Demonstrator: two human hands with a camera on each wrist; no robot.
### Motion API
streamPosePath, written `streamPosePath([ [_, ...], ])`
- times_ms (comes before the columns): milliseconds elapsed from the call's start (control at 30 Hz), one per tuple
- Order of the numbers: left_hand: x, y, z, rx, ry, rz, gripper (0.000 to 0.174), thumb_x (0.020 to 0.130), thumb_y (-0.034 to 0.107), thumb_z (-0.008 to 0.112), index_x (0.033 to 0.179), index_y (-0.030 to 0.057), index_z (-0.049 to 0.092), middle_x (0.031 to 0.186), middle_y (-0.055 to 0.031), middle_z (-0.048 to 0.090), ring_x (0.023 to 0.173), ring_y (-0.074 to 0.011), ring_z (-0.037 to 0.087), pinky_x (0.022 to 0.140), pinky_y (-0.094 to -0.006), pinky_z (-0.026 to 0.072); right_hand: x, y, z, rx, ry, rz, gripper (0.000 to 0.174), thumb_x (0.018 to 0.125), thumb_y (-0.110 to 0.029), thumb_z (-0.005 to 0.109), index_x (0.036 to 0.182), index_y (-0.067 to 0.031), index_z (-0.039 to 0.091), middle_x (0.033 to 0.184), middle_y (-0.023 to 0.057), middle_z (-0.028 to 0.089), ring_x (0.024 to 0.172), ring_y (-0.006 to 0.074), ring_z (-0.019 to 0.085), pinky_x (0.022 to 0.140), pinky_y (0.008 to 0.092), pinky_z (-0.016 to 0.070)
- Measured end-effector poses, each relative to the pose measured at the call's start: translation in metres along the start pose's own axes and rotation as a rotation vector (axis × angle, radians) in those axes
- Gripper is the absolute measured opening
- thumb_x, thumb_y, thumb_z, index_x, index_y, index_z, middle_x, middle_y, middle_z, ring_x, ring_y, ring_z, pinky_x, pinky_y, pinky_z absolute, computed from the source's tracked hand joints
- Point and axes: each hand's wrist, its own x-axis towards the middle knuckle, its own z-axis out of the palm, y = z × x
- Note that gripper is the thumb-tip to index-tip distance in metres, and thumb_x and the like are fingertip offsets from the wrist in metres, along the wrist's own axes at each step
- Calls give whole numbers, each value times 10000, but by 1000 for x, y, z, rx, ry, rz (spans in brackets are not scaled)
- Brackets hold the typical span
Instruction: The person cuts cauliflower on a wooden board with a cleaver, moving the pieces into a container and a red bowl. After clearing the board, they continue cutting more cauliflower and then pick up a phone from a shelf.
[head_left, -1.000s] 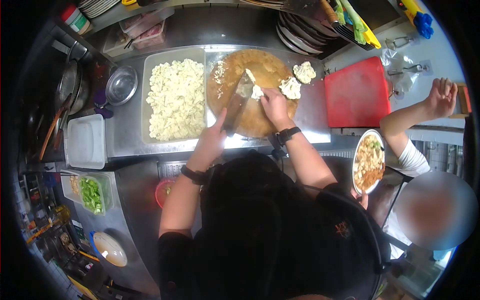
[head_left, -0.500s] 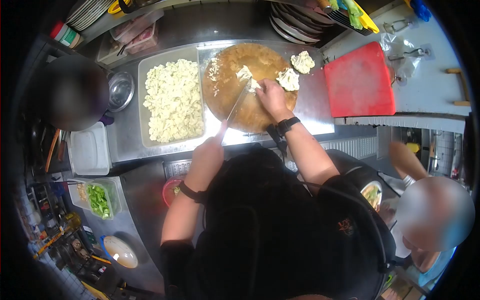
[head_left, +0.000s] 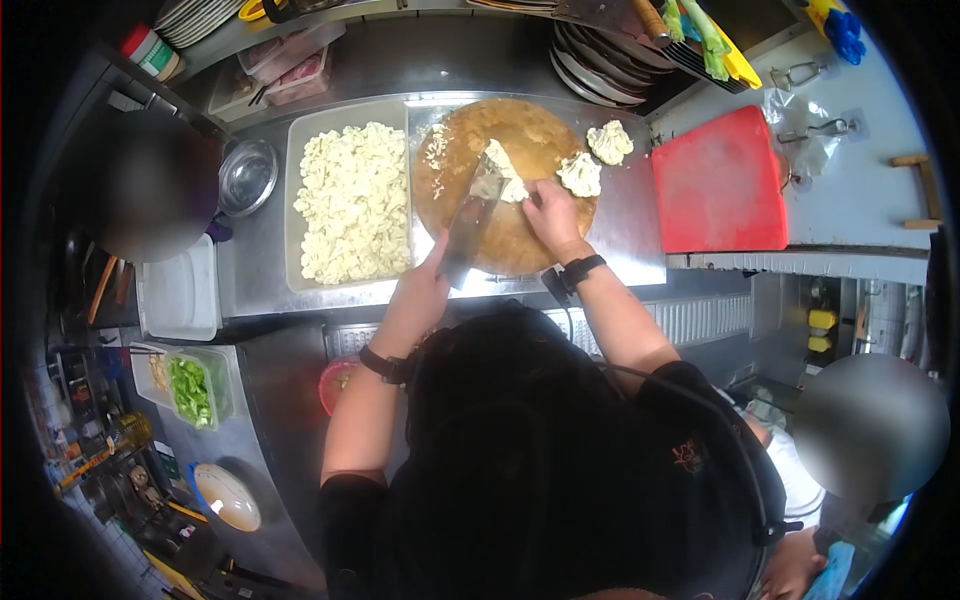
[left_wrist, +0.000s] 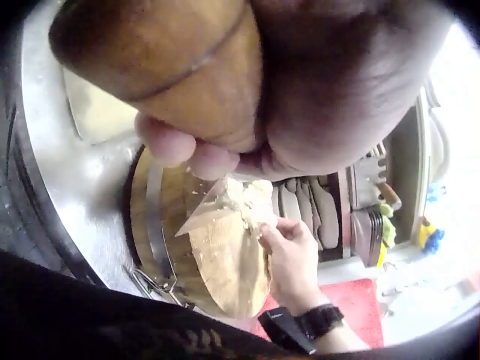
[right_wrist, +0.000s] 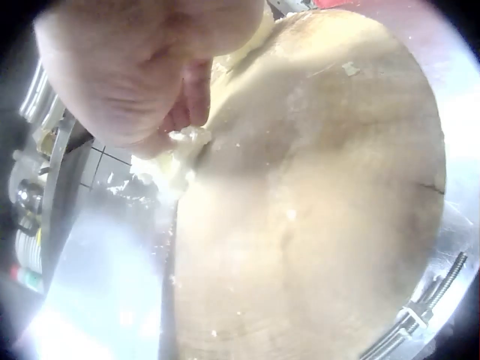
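My left hand (head_left: pixel 420 290) grips the wooden handle (left_wrist: pixel 202 67) of a broad cleaver (head_left: pixel 470 230). Its blade leans over a round wooden chopping block (head_left: pixel 545 130), with the far end against a piece of cauliflower (head_left: pixel 512 186). On the block's right side, my right hand (head_left: pixel 555 218) pinches that cauliflower at its fingertips; in the right wrist view the curled fingers (right_wrist: pixel 196 94) meet the pale cauliflower (right_wrist: pixel 169 169). Two larger cauliflower chunks lie at the right, one (head_left: pixel 580 175) at the block's edge and one (head_left: pixel 610 143) on the steel counter. Crumbs dot the block's left side.
Left of the block stands a tray (head_left: pixel 294 180) full of cut cauliflower. Beyond it are a metal bowl (head_left: pixel 248 178) and a white tub (head_left: pixel 180 290). A red cutting board (head_left: pixel 720 180) lies right. Blurred heads show at left and lower right.
The cleaver's blade was edge-up to view half a second ago and now shows its broad side. The person at right has moved lower, and their plate of food has left view.
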Motion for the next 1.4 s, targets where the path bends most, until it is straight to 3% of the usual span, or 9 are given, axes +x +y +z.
streamPosePath([
  [267, -32, 9, -8, 352, 42, 197, 744, 942, 19, 587, 1630, 219, 386, 814, -219, 675, 748, -424, 671, 691, -537, 530, 2, 0, -3, 13, -11, -32, 167, 841, -38, 718, 1005, -27, 690, 975, 178, 702, 933, 374, 680, 829, 450, 549],
  [567, -31, 3, -1, 615, 52, 301, 774, 909, 6, 605, 1625, 220, 403, 801, -157, 639, 674, -370, 671, 633, -480, 560, 11, 4, -6, 23, -72, -58, 157, 851, -46, 702, 1007, -42, 692, 989, 158, 708, 950, 364, 690, 831, 438, 563],
  [833, -10, 0, 13, 608, 42, 286, 794, 902, -1, 595, 1636, 210, 379, 801, -173, 649, 674, -366, 678, 640, -481, 559, 4, 9, -4, 14, -51, -91, 152, 858, -38, 688, 1009, -32, 686, 1003, 163, 712, 976, 378, 686, 860, 443, 559],
  [967, -1, -4, 3, 390, 12, 167, 753, 925, 8, 597, 1626, 188, 390, 808, -221, 664, 714, -412, 674, 671, -516, 531, -16, 30, -5, 22, -39, -182, 168, 858, -16, 682, 1025, -13, 664, 1147, 166, 709, 1090, 380, 668, 947, 442, 540],
  [1100, -19, 4, -5, 427, 56, 226, 724, 921, 5, 559, 1608, 180, 410, 768, -192, 673, 699, -390, 676, 639, -499, 542, -21, 39, -12, -32, 16, -248, 189, 860, -35, 705, 1039, -10, 649, 1265, 177, 684, 1180, 389, 640, 1008, 444, 522],
  [1167, -28, 12, -11, 441, 35, 226, 720, 935, 14, 608, 1608, 196, 427, 807, -217, 668, 735, -421, 677, 691, -528, 528, -26, 31, -18, -27, 32, -237, 196, 863, -50, 717, 1045, -11, 653, 1235, 175, 689, 1164, 392, 642, 998, 447, 524],
  [1400, -35, 25, -16, 529, 5, 330, 726, 924, 19, 621, 1598, 226, 450, 811, -187, 660, 718, -404, 679, 677, -508, 560, -26, 18, -15, 25, -20, -167, 232, 869, -111, 758, 1066, -13, 684, 1071, 167, 687, 1082, 381, 642, 943, 459, 522],
])
